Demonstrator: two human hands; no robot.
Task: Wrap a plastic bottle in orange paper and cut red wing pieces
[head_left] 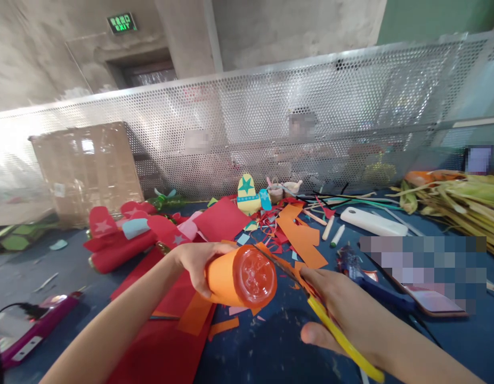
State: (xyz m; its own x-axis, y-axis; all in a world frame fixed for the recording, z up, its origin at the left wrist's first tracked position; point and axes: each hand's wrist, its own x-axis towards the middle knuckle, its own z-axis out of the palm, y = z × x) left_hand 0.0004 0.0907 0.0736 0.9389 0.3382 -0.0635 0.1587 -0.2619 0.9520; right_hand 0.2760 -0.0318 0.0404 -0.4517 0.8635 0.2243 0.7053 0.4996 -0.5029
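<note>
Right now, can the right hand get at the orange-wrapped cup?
Likely yes, tool first: the right hand holds the scissors right beside the orange-wrapped cup, contact unclear. Nothing visible blocks the way; the left hand holds the cup from the opposite side.

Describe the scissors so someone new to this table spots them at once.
Find the dark blue table before the perforated metal screen. Over its near side, the left hand holds an orange container, and just right of that the right hand holds the scissors. Their yellow handle sets them apart from the dark blue tool lying further right.
</note>
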